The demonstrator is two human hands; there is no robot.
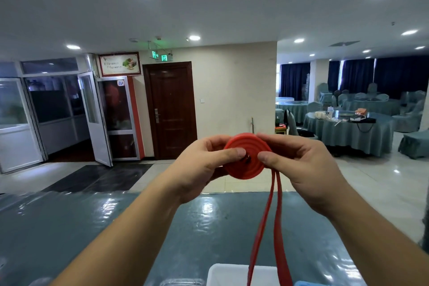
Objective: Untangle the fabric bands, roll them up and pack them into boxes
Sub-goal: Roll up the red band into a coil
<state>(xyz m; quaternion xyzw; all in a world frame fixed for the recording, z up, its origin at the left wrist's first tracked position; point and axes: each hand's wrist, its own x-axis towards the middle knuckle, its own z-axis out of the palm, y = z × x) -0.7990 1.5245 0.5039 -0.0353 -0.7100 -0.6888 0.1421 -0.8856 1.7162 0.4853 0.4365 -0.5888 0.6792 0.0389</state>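
My left hand [204, 165] and right hand [299, 160] pinch the red band [246, 158] coil, flat face toward me, its two tails hanging straight down.

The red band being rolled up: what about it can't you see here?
Head view only:
- Red band: loose strands run off the bottom edge; remaining length unknown.
- Coil's back: hidden by fingers of both hands.
- White box: cut by the bottom edge; contents unseen.

Left hand [199, 165]: raised at mid-view, forearm bare, fingers curled, thumb pressed flat on the face of the red band roll [246, 157]. Right hand [299, 160]: raised level with it, thumb opposite, fingers curled behind the roll's far edge.
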